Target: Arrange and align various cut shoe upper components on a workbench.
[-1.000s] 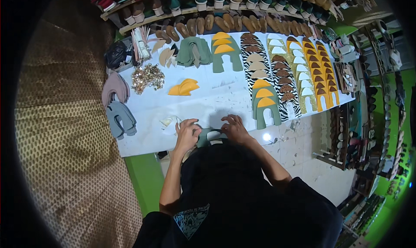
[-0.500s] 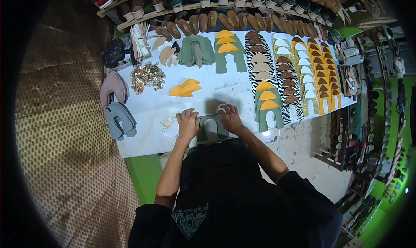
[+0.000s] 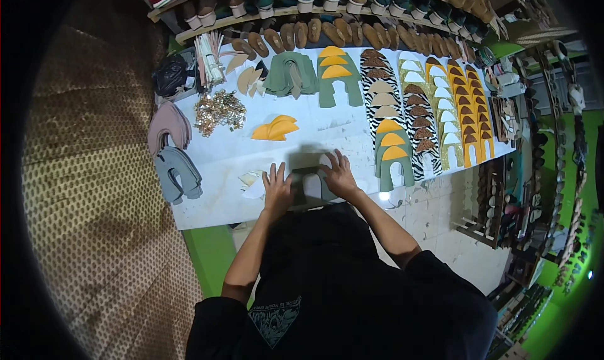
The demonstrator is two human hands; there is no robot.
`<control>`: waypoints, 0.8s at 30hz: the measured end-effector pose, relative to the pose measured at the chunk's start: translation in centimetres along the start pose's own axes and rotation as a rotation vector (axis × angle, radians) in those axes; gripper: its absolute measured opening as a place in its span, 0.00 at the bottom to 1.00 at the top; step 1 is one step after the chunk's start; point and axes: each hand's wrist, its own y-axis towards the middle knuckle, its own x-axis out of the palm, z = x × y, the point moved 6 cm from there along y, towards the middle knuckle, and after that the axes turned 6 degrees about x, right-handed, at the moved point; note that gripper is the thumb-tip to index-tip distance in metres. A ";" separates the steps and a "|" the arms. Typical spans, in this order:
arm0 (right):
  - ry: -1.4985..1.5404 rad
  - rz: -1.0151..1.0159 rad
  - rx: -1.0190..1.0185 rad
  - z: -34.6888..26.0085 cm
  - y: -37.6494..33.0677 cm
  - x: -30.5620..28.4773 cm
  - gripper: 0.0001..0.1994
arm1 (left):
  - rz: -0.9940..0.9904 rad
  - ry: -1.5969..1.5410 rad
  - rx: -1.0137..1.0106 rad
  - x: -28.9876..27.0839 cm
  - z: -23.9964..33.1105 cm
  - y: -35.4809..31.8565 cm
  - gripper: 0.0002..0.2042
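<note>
A dark green U-shaped shoe-upper piece (image 3: 301, 189) lies on the white table close in front of me, shaded, its opening toward me. My left hand (image 3: 277, 189) rests at its left side with fingers stretched out and apart. On the opposite side my right hand (image 3: 340, 177) has its fingers spread, the thumb side over the piece's edge. Neither hand is visibly closed round anything. Pale cream scraps (image 3: 250, 179) lie left of my left hand. Farther off are a few overlapping yellow-orange half-moon pieces (image 3: 275, 128).
Overlapping green uppers with yellow pieces (image 3: 394, 155) lie right, beside zebra-print rows (image 3: 375, 111). Stacked green uppers (image 3: 290, 75) lie at the back, gold buckle-like bits (image 3: 218, 111) and grey uppers (image 3: 176, 174) at left. Shoe shelves (image 3: 314, 11) stand behind the white table (image 3: 220, 202).
My fingers have straightened from a more curled pose at the green piece's edges, and the left hand sits slightly lower and farther right. The whole view has shifted slightly.
</note>
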 end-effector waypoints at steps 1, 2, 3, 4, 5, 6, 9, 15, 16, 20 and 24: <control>-0.002 0.004 -0.009 -0.3 0.6 -0.1 0.18 | 0.008 0.004 -0.005 -0.4 -0.4 -0.1 0.17; 0.038 -0.017 0.006 -0.7 1.3 -0.3 0.15 | 0.005 -0.019 -0.030 -1.1 -0.8 -0.3 0.15; 0.078 -0.039 0.020 -1.1 2.1 -0.4 0.13 | 0.003 -0.042 -0.056 -1.8 -1.2 -0.4 0.13; 0.115 0.064 0.018 -1.9 3.0 -1.1 0.08 | 0.010 -0.037 -0.065 -2.3 -1.6 -0.5 0.13; 0.115 0.069 0.009 -2.4 4.0 -1.1 0.08 | 0.084 -0.073 -0.118 -3.2 -2.4 -0.7 0.11; 0.128 0.135 -0.008 -2.4 5.0 -0.8 0.08 | 0.157 -0.110 -0.168 -4.1 -3.2 -0.7 0.10; 0.147 0.310 -0.064 -3.8 8.1 -1.3 0.05 | 0.231 -0.130 -0.209 -5.6 -5.4 -2.1 0.07; 0.063 0.211 0.030 -5.4 14.5 -0.6 0.10 | 0.255 -0.106 -0.203 -8.3 -7.1 -5.4 0.06; -0.002 0.115 0.046 -5.7 15.5 -0.2 0.14 | 0.328 -0.143 -0.253 -8.8 -7.5 -6.0 0.06; -0.041 -0.006 0.095 -5.4 17.4 1.3 0.22 | 0.368 -0.152 -0.296 -8.6 -8.7 -7.8 0.07; -0.024 0.009 0.118 -5.2 17.4 1.8 0.19 | 0.364 -0.165 -0.278 -8.3 -9.4 -8.2 0.07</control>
